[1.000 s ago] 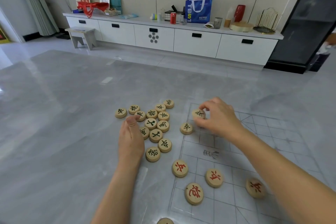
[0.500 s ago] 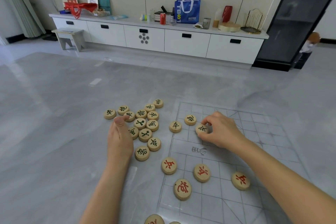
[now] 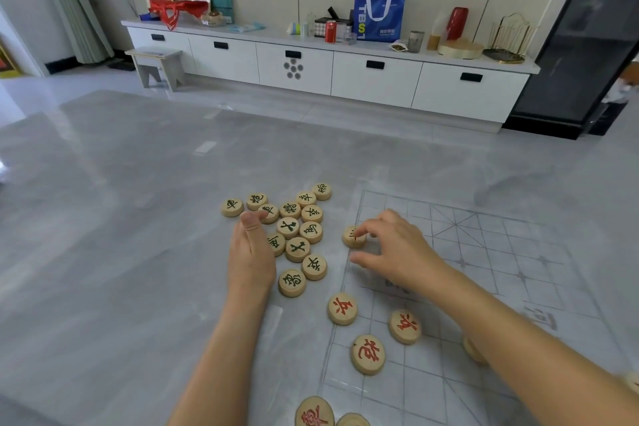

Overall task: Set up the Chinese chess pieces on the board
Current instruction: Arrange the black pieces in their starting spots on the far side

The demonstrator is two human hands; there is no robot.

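The printed board [image 3: 491, 252] lies flat at the right. To its left is a loose cluster of black-lettered pieces [image 3: 297, 247]. My right hand [image 3: 397, 249] reaches over the board's left edge and pinches one black piece [image 3: 352, 239], fingertips on top and thumb just below it. My left hand [image 3: 250, 252] rests on its side against the cluster with loosely curled fingers, thumb on top, nothing visible in it. Red-lettered pieces [image 3: 342, 308] [image 3: 404, 326] [image 3: 367, 354] lie on the board's near left part. Another red piece [image 3: 314, 413] is at the bottom edge.
Everything lies on a glossy grey surface [image 3: 121, 270]. My right forearm [image 3: 518, 349] crosses the board and hides part of a piece [image 3: 474, 353]. A white cabinet [image 3: 373, 79] with clutter and a small stool [image 3: 157, 66] stand far behind.
My right hand moved left, from a piece inside the board to the black piece at the board's left edge. The left hand stayed by the cluster.
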